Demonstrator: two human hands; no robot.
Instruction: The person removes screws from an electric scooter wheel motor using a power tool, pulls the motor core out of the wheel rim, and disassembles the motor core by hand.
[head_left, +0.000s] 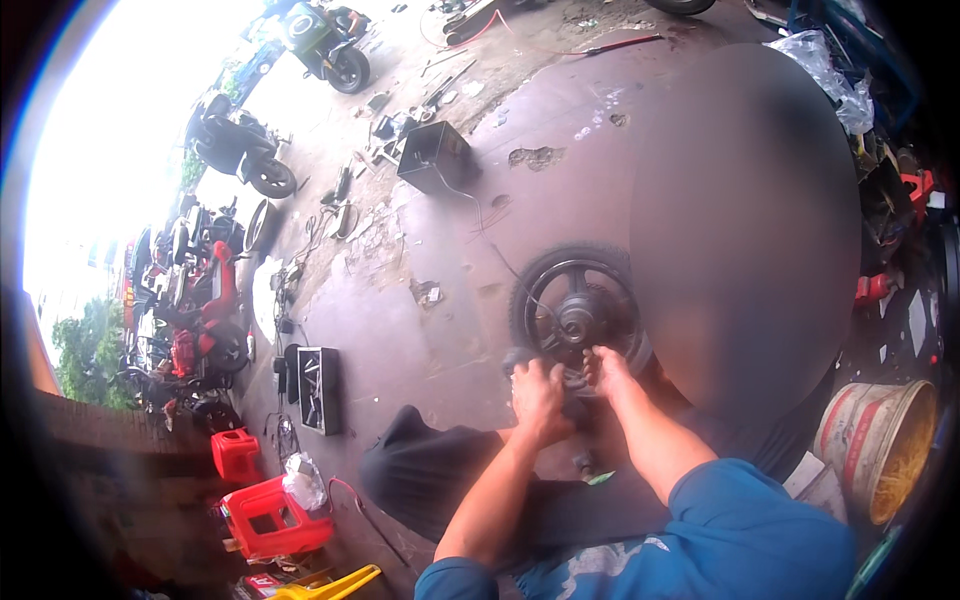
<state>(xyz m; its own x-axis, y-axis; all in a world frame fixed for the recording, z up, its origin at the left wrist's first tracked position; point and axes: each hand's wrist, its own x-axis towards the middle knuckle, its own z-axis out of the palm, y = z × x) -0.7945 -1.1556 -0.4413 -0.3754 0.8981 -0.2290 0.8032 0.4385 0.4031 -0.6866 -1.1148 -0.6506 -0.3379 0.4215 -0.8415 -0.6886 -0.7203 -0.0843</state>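
Observation:
A black spoked wheel [522,300] with a tyre and a central hub [573,312] lies on the floor in front of my bent legs. A thin cable runs from it toward a dark box. At its near edge my left hand [540,396] is closed, fingers curled, beside a dark part that I cannot make out. My right hand [607,372] is bent over the near side of the wheel, just below the hub, with its fingertips pinched together. What either hand grips is hidden or too small to name.
Ahead stands the dark open box [434,158]. A grey tray of tools [318,390] lies at the left, near red plastic stools [275,520]. Scooters [235,140] stand farther off. At the right is a round bucket [870,445]; a large blurred patch covers the area beyond the wheel.

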